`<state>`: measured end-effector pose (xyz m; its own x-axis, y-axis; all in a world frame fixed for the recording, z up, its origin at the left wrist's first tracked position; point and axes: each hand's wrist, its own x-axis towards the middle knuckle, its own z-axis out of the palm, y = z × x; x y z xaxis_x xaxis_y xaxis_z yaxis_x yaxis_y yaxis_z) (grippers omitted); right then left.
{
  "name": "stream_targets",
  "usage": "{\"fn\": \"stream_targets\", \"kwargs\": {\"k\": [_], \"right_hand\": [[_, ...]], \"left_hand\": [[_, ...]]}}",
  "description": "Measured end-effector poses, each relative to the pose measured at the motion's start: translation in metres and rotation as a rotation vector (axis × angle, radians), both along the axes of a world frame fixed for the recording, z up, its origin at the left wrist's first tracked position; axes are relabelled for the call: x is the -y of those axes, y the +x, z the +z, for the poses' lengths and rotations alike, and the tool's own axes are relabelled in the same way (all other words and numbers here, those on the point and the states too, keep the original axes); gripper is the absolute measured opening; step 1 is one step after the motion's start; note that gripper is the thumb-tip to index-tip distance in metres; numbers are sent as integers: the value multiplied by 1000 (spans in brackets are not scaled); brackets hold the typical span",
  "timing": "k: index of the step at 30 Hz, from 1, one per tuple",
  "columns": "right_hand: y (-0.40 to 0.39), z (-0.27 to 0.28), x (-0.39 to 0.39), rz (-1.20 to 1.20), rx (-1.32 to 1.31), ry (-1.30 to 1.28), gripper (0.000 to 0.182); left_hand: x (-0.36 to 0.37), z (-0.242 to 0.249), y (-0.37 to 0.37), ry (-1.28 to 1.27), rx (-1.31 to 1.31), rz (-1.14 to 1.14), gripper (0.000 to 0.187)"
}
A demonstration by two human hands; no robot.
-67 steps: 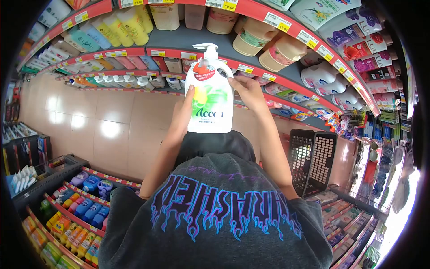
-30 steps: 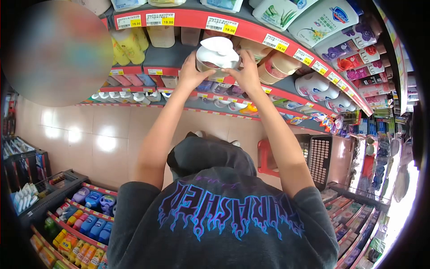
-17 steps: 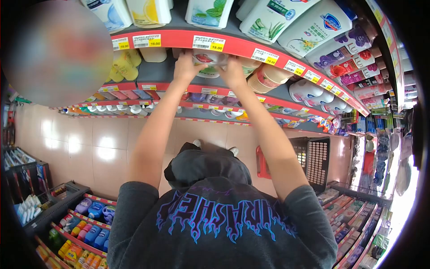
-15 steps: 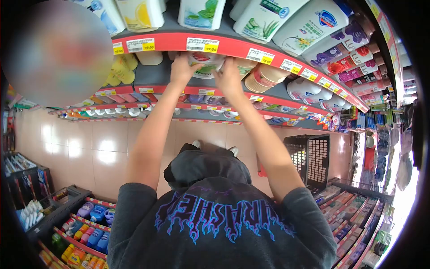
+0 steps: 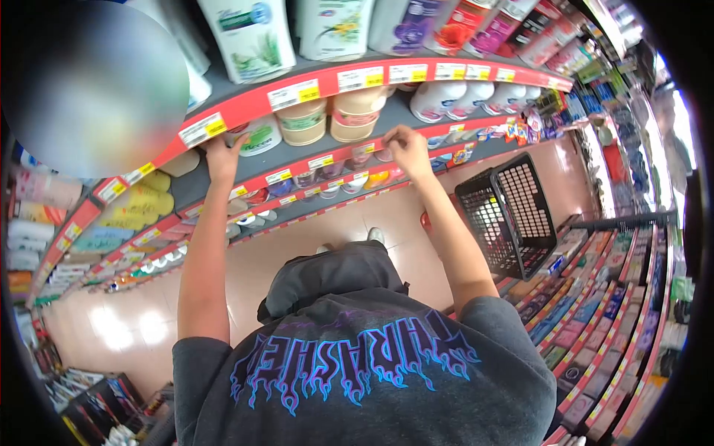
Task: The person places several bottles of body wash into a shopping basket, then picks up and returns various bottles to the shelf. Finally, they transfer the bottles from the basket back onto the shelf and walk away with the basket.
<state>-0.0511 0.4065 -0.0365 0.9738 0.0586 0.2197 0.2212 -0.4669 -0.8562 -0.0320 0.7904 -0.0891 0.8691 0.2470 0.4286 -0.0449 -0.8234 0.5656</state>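
My left hand [image 5: 222, 157] reaches under the red price rail, at the left side of a white bottle [image 5: 260, 137] with a green label. Its thumb is apart from the fingers, near the bottle's edge; the fingertips are partly hidden by the rail. My right hand [image 5: 409, 152] hangs in front of the shelf's lower edge, fingers curled in with nothing visible in them, touching no bottle. Between my hands stand two beige tubs, one with a green label [image 5: 303, 123] and one with a pink label [image 5: 355, 117]. White bottles [image 5: 439, 100] stand beyond my right hand.
Tall bottles [image 5: 249, 37] line the shelf above. Yellow bottles [image 5: 137, 206] stand on the left. A black basket [image 5: 509, 215] is on the floor at my right, beside stepped shelves of boxed goods [image 5: 595, 327]. A blurred round patch covers the upper left.
The view has turned to the right. My right hand has left the white bottle with the green label and moved right, its fingers curling. My left hand remains beside that bottle.
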Motion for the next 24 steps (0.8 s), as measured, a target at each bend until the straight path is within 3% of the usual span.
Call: {"fn": "stream_targets", "kwargs": {"k": [2, 5, 8, 10, 15, 24], "right_hand": [[16, -3, 21, -134, 81, -47, 13], [42, -9, 40, -171, 51, -43, 25], [79, -21, 47, -155, 124, -34, 37], [104, -8, 44, -52, 246, 35, 45], [166, 26, 41, 178, 243, -433, 47], [211, 16, 50, -42, 189, -756, 51]], "left_hand": [[-2, -11, 11, 72, 37, 16, 66], [-8, -23, 28, 127, 68, -12, 67], [-11, -29, 40, 229, -60, 71, 62], [-3, -22, 40, 151, -32, 41, 64], [4, -16, 31, 106, -120, 55, 58], [51, -40, -23, -170, -38, 103, 66]]}}
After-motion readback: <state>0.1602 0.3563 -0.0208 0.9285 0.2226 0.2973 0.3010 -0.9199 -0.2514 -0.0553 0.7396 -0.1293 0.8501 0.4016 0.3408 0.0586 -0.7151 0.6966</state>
